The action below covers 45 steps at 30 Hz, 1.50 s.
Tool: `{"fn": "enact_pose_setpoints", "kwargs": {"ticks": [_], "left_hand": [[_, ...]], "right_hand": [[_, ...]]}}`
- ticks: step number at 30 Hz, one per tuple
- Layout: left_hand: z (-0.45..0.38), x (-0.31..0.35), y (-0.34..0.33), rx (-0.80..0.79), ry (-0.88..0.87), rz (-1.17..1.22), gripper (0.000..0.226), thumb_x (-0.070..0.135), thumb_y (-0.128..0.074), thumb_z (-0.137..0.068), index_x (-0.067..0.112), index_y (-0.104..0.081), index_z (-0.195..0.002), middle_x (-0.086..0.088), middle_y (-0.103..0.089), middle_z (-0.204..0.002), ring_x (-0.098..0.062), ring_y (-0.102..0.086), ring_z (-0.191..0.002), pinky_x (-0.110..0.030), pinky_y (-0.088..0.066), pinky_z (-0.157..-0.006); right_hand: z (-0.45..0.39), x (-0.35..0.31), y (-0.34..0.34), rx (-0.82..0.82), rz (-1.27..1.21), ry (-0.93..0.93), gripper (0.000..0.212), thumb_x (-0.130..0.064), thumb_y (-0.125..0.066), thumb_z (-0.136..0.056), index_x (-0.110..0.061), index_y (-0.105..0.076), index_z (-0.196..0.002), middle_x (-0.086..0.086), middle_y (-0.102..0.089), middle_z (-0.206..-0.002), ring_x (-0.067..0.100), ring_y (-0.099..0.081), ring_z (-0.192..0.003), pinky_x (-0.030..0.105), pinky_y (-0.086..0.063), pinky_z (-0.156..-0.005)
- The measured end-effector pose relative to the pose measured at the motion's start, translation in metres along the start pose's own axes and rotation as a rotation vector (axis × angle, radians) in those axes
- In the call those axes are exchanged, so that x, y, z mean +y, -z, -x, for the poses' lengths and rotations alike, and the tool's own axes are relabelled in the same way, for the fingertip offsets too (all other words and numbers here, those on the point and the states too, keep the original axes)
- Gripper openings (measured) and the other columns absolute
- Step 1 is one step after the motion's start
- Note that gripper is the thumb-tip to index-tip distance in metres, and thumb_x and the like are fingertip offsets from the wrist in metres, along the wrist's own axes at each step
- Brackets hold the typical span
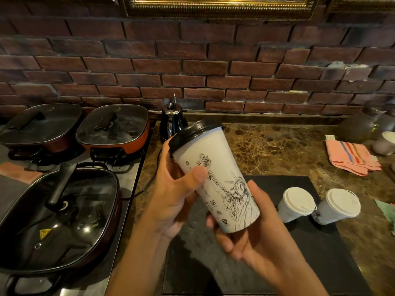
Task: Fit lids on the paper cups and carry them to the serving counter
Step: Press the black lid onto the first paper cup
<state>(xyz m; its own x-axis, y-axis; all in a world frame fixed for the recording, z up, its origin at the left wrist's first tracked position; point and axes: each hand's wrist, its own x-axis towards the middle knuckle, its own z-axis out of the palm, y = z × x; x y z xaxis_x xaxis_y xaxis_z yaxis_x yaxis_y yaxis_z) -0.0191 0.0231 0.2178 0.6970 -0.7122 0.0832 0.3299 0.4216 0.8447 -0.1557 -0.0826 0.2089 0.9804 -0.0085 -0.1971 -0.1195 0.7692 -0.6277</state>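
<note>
**Kitchen backdrop**

Dark red brick wall, dimly lit. Gilt frame hung at top edge. Brown marbled counter along the wall's foot. Black mat lying on counter. Steel hob at left.

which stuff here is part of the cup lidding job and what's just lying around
Job:
- tall cup with black lid, held in left hand and right hand
- two small cups, white lids on
- dark mat under them

Lying about:
- three lidded pans
- kettle
- striped cloth
- jars
</note>
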Motion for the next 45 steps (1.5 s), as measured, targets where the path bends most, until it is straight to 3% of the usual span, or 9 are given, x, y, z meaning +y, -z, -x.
{"fn": "enact_pose_setpoints", "kwargs": {"ticks": [5, 14, 18, 21, 24, 28, 36, 40, 45], "left_hand": [[-0.004, -0.001, 0.004, 0.048, -0.071, -0.114, 0.079, 0.046, -0.099, -0.046, 0.047, -0.064, -0.116, -0.004, -0.074, -0.109, -0.029, -0.071, -0.104, -0.044, -0.060, -0.077], [-0.009, -0.014, 0.014, -0.010, -0.030, -0.082, 0.101, 0.038, -0.099, -0.054, 0.029, -0.048, -0.140, -0.014, -0.065, -0.128, -0.036, -0.064, -0.119, -0.044, -0.059, -0.083], [-0.014, -0.019, 0.022, 0.063, -0.081, -0.205, 0.085, 0.035, -0.099, -0.052, 0.049, -0.057, -0.124, -0.003, -0.069, -0.122, -0.026, -0.069, -0.112, -0.039, -0.059, -0.080], [-0.017, -0.027, 0.031, 0.118, -0.190, -0.445, 0.084, 0.025, -0.092, -0.060, 0.045, -0.050, -0.129, 0.013, -0.063, -0.126, -0.011, -0.067, -0.112, -0.030, -0.060, -0.080], [-0.023, -0.040, 0.035, 0.154, -0.273, -0.708, 0.085, 0.028, -0.089, -0.060, 0.052, -0.045, -0.129, 0.028, -0.053, -0.129, 0.001, -0.057, -0.122, -0.019, -0.052, -0.094], [-0.030, -0.061, 0.043, 0.173, -0.293, -0.871, 0.091, 0.027, -0.089, -0.061, 0.061, -0.038, -0.129, 0.045, -0.048, -0.126, 0.013, -0.053, -0.119, -0.012, -0.049, -0.091], [-0.043, -0.105, 0.079, 0.314, -0.044, -0.999, 0.119, 0.050, -0.088, -0.050, 0.072, -0.013, -0.140, 0.044, -0.054, -0.108, -0.017, -0.063, -0.122, -0.050, -0.056, -0.094], [-0.043, -0.134, 0.107, 0.259, 0.030, -0.907, 0.102, 0.039, -0.092, -0.053, 0.063, -0.033, -0.132, 0.042, -0.057, -0.118, 0.007, -0.061, -0.113, -0.042, -0.059, -0.092], [-0.035, -0.155, 0.134, 0.158, 0.133, -0.642, 0.078, 0.032, -0.088, -0.071, 0.051, -0.044, -0.132, 0.031, -0.061, -0.128, 0.001, -0.059, -0.124, -0.023, -0.052, -0.097]], "right_hand": [[-0.005, -0.001, 0.007, 0.285, 0.544, 0.333, 0.068, -0.070, -0.075, -0.069, -0.024, -0.064, -0.118, 0.014, -0.074, -0.100, 0.028, -0.069, -0.064, 0.031, -0.055, -0.047], [-0.020, 0.001, 0.014, 0.017, -0.219, -0.073, 0.064, -0.065, -0.056, -0.080, -0.014, -0.075, -0.113, 0.021, -0.069, -0.084, 0.021, -0.067, -0.059, 0.024, -0.058, -0.049], [-0.034, -0.002, 0.030, 0.440, 0.435, 0.095, 0.046, -0.059, -0.046, -0.095, -0.024, -0.076, -0.100, 0.022, -0.075, -0.099, 0.037, -0.073, -0.082, 0.047, -0.063, -0.074], [-0.042, -0.012, 0.039, 0.646, 0.957, 0.396, 0.030, -0.052, -0.043, -0.100, -0.040, -0.070, -0.100, -0.001, -0.073, -0.114, 0.016, -0.068, -0.106, 0.048, -0.055, -0.094], [-0.052, -0.020, 0.037, 0.543, 0.889, 0.433, 0.047, -0.076, -0.042, -0.081, -0.055, -0.055, -0.120, -0.015, -0.061, -0.136, 0.004, -0.058, -0.124, 0.041, -0.047, -0.107], [-0.078, -0.018, 0.040, 0.457, 0.826, 0.336, 0.074, -0.078, -0.048, -0.077, -0.040, -0.048, -0.140, -0.015, -0.055, -0.144, 0.007, -0.054, -0.131, 0.047, -0.044, -0.110], [-0.115, 0.013, 0.086, 0.351, 0.620, 0.248, 0.034, -0.050, -0.058, -0.093, -0.037, -0.063, -0.124, -0.011, -0.072, -0.123, 0.008, -0.068, -0.113, 0.021, -0.058, -0.076], [-0.130, 0.038, 0.115, 0.378, 0.521, 0.176, 0.040, -0.042, -0.059, -0.094, -0.029, -0.059, -0.132, -0.003, -0.069, -0.129, 0.016, -0.066, -0.119, 0.032, -0.055, -0.089], [-0.137, 0.067, 0.146, 0.382, 0.412, 0.172, 0.038, -0.027, -0.055, -0.101, -0.019, -0.056, -0.138, 0.001, -0.067, -0.134, 0.021, -0.061, -0.126, 0.039, -0.052, -0.102]]}}
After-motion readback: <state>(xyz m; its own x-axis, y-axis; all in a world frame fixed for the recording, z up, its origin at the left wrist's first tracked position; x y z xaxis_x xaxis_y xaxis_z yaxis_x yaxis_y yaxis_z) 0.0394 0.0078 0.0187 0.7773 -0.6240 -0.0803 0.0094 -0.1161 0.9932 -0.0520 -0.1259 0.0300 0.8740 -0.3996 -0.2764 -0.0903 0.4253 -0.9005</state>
